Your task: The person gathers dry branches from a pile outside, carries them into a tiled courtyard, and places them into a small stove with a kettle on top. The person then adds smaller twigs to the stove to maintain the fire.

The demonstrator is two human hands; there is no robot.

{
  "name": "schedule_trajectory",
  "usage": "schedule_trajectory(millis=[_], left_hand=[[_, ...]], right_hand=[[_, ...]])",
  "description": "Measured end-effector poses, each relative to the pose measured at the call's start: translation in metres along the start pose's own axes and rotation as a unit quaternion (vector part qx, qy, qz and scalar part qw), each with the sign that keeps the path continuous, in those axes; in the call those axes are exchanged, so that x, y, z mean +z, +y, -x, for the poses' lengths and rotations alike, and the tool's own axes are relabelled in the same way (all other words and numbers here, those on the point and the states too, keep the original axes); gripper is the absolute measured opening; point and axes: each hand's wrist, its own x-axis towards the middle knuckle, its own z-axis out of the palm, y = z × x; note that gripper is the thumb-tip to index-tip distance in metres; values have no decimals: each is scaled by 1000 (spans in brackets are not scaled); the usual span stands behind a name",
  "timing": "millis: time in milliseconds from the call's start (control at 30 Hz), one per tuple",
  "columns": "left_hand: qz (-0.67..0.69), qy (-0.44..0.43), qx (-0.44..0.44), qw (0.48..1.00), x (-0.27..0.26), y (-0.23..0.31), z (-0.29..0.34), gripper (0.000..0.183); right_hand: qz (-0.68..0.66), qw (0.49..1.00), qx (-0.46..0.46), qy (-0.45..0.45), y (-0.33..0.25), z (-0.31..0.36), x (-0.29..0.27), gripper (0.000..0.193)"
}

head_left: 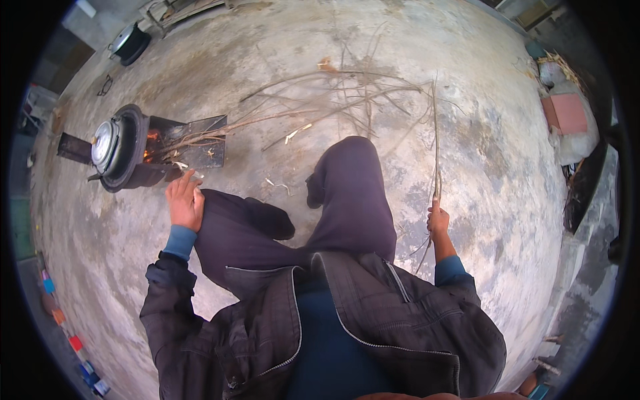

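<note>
My right hand (438, 221) is closed around the lower end of a long thin branch (437, 143), which points away from me over the floor. Beside my left knee, my left hand (185, 201) has its fingers stretched out, close to the stove; I see nothing held in it. The dark round stove (127, 175) stands at the left with a lidded metal pot (104, 145) on top. Orange flames (153, 135) burn in its mouth, where several sticks (200, 137) run in across a dark metal tray (217, 155).
Several loose twigs (340, 105) lie spread on the concrete floor (493, 200) ahead of me. A second pot (124, 41) sits at the far left. Along the right stand a reddish block (565, 113) and pale sacks (575, 148). Small wood scraps (298, 133) lie near my feet.
</note>
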Motion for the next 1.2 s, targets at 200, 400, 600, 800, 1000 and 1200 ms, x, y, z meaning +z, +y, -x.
schedule_trajectory(millis=[200, 400, 600, 800, 1000, 1200], left_hand=[[-4, -6, 13, 1000, 4, -1, -2, 26], [-42, -17, 28, 999, -8, 12, -18, 31], [0, 77, 41, 996, -46, 52, -65, 41], [543, -191, -153, 804, -113, 121, -72, 36], [418, -235, -17, 877, -127, 169, -15, 29], [471, -192, -204, 836, -115, 146, 24, 23]], right_hand=[[37, 980, -132, 145, -17, -7, -33, 55], [22, 931, -327, 161, -93, 25, -42, 41], [40, 882, -470, 26, -192, 75, -17, 48], [119, 824, -474, -288, -278, 172, 26, 43], [261, 699, -572, -342, -317, 239, 100, 47], [355, 598, -631, -344, -335, 270, 190, 56]])
